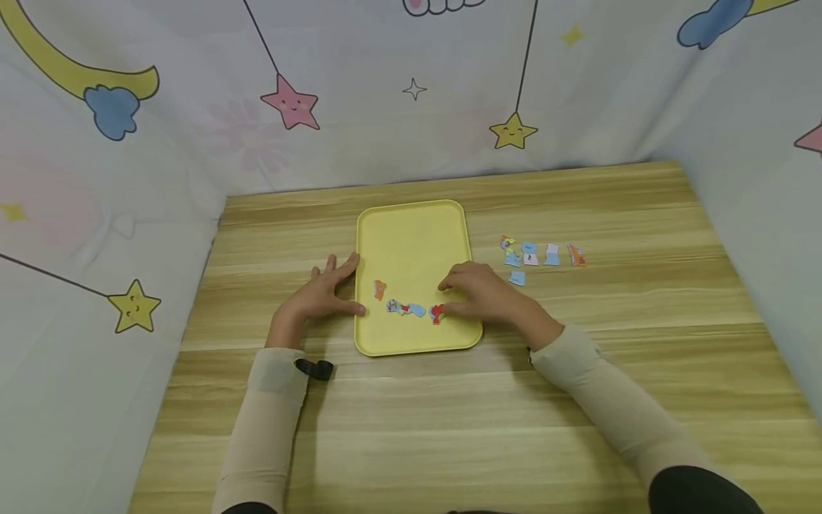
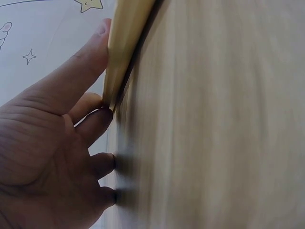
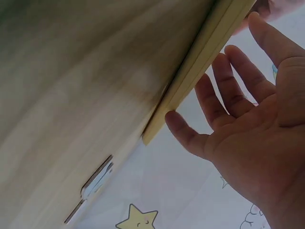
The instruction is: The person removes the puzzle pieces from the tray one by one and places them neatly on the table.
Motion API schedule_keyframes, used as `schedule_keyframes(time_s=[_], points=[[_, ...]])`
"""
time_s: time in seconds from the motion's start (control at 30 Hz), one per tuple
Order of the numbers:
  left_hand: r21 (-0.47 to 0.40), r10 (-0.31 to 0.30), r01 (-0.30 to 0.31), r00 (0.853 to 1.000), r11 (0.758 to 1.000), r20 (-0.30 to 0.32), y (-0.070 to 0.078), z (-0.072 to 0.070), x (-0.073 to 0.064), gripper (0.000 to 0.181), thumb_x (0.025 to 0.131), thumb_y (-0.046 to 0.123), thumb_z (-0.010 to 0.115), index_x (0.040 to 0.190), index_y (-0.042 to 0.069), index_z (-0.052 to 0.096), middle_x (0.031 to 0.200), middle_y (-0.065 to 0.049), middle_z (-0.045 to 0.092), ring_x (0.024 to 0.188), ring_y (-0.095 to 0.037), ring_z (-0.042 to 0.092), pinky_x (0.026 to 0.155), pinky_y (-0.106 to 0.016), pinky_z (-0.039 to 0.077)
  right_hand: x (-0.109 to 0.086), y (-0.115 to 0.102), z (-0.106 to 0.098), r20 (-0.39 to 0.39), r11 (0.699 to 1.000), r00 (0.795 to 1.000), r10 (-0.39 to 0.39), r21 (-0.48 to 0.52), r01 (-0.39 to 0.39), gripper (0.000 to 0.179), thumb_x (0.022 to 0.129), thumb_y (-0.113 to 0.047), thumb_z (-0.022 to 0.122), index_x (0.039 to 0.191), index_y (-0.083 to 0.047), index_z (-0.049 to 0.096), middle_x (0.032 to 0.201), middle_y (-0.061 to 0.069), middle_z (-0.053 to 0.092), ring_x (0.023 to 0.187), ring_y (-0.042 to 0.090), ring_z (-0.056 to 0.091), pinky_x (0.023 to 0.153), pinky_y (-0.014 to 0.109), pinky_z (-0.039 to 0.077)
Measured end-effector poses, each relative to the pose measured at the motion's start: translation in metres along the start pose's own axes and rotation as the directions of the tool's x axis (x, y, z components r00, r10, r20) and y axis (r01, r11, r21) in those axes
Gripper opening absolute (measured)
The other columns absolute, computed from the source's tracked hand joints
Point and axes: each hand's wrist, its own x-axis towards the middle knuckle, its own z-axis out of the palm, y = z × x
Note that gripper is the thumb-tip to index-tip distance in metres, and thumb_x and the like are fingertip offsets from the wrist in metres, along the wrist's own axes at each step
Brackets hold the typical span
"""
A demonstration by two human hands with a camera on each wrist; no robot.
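Observation:
A yellow tray (image 1: pixel 414 239) lies on the table with several small jigsaw puzzle pieces in its lower part. My left hand (image 1: pixel 324 291) is at the tray's left side, fingers spread, thumb and index finger touching the rim; the left wrist view shows the thumb (image 2: pixel 83 64) against the outer edge. Over the tray's lower right, my right hand (image 1: pixel 478 291) has loosely bent fingers, the thumb tip right at a red puzzle piece (image 1: pixel 437 313). Left of that piece is a joined blue and red strip (image 1: pixel 406 308), with an orange piece (image 1: pixel 380 289) above it.
To the right of the tray, several loose puzzle pieces lie on the wooden table (image 1: pixel 642 300), among them a blue and white one (image 1: pixel 529 253), an orange one (image 1: pixel 576 255) and a plain blue one (image 1: pixel 516 278). A printed cloth (image 1: pixel 385 135) hangs behind the table.

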Motion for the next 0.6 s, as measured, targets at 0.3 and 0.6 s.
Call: schedule_keyframes(time_s=[0.3,0.6], points=[[0.003,0.002,-0.002,1.0,1.0,0.0,0.002,-0.001,-0.001,0.119,0.083,0.037,0.092,0.171,0.017,0.013,0.177,-0.002,0.007,0.16,-0.032,-0.02,0.124,-0.059,-0.019,0.004,-0.012,0.004,0.07,0.999,0.997,0.046,-0.025,-0.044,0.041,0.088,-0.033,0.089,0.119,-0.007,0.079,0.113,0.003,0.071,0.117,0.029,0.059,0.117,0.078,0.012],[-0.01,-0.016,0.016,1.0,1.0,0.0,0.002,-0.001,-0.001,0.119,0.082,0.039,0.092,0.171,0.02,0.014,0.177,-0.001,0.007,0.159,-0.032,-0.021,0.124,-0.06,-0.018,0.007,-0.017,0.006,0.148,0.997,0.988,0.033,-0.067,-0.023,0.023,0.09,-0.023,0.087,0.111,-0.015,0.083,0.102,-0.004,0.073,0.118,0.026,0.059,0.116,0.079,0.013]])
